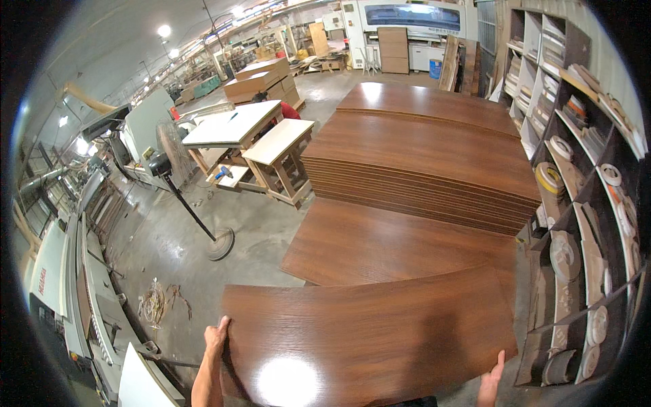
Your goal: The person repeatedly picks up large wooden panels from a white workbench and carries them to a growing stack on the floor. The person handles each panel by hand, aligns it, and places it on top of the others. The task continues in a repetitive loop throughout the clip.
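Board [366, 325] this side of the stack [420, 139]
My left hand [215, 334] and right hand [494, 376] grasp opposite ends, probably for balance.

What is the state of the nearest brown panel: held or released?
The nearest brown panel is held: the left hand grips its left edge; the right hand touches its right corner.

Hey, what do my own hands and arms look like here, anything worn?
Your left hand and right hand are ungloved. The visible parts of your left forearm and right forearm are bare: no sleeve, watch or bracelet shows.
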A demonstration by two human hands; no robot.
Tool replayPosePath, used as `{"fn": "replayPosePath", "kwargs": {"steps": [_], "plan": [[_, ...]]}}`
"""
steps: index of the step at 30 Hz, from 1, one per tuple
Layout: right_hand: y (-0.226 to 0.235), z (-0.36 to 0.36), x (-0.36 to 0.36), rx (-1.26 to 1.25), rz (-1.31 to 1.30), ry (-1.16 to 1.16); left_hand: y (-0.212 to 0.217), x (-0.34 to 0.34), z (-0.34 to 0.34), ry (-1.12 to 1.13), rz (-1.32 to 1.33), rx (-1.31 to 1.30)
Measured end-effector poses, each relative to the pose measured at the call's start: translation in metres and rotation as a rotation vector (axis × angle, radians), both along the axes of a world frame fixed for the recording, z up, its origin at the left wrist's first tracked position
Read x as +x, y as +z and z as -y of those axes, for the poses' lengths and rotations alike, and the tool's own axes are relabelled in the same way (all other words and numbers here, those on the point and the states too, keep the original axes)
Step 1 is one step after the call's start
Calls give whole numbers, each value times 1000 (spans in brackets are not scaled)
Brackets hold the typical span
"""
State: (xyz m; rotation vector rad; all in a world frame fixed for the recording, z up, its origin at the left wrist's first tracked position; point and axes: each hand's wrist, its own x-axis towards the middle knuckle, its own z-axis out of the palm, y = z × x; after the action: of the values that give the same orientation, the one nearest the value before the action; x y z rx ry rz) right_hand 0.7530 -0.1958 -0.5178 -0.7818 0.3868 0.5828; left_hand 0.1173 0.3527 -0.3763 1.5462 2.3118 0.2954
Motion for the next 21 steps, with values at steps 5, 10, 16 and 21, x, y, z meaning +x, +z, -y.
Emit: {"fn": "replayPosePath", "kwargs": {"steps": [5,10,16,21], "plan": [[-23,-29,-2,-68,-113,-147,-32,97,-116,-118,112,-38],[-20,-84,-1,-311,-123,-261,-59,169,-233,-236,90,-197],[-22,-118,6,-201,-227,-411,-94,248,-318,-305,308,-342],[-32,-124,39,-293,-234,-484,-126,292,-342,-265,446,-423]]}}
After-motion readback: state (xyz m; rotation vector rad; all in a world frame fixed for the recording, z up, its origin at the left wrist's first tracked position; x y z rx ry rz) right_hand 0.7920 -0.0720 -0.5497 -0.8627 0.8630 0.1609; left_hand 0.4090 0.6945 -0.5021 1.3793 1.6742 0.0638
